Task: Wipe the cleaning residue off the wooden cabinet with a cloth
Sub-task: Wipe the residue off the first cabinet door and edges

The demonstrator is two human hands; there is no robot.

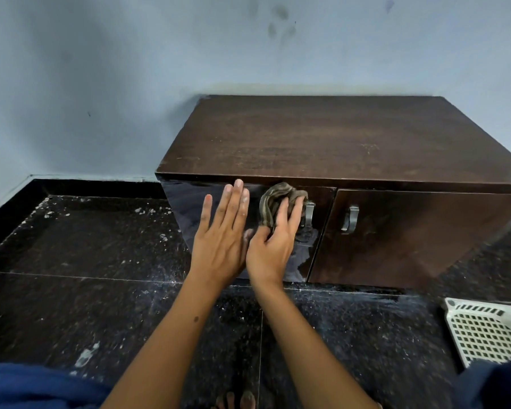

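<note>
Wall (101,69): pale blue, fills the frame from 9 through 12 to 3 o'clock; dark smudges near 12 o'clock.

Floor (86,290): black speckled stone tile with white flecks and streaks, running from 8 to 5 o'clock.

Wooden cabinet (322,137): dark brown, set against the wall, right of centre towards 2 o'clock. Matt top; two glossy front doors, each with a metal handle. The left door (183,208) reflects strongly, which may hide thin residue.

Basket (490,332): white plastic lattice on the floor at 4 o'clock, well apart from the hands.

Left hand (222,231): at centre, fingers straight and together, flat against the left door, holding nothing.

Right hand (273,240): just beside the left, on its 3 o'clock side, fingers curled round the cloth and pressing it to the upper part of the same door.

Cloth (273,202): bunched, brown-grey striped, just under the cabinet's top edge and touching the left door's handle (309,212) on its 9 o'clock side.

Handling note (judgement): the step is wiping the left door front. Best done with firm, even pressure in overlapping passes from the top edge downward, working round the handle's base where residue is likely to collect, and turning the cloth to a fresh face when soiled. The flat left hand likely steadies the door against swinging.
</note>
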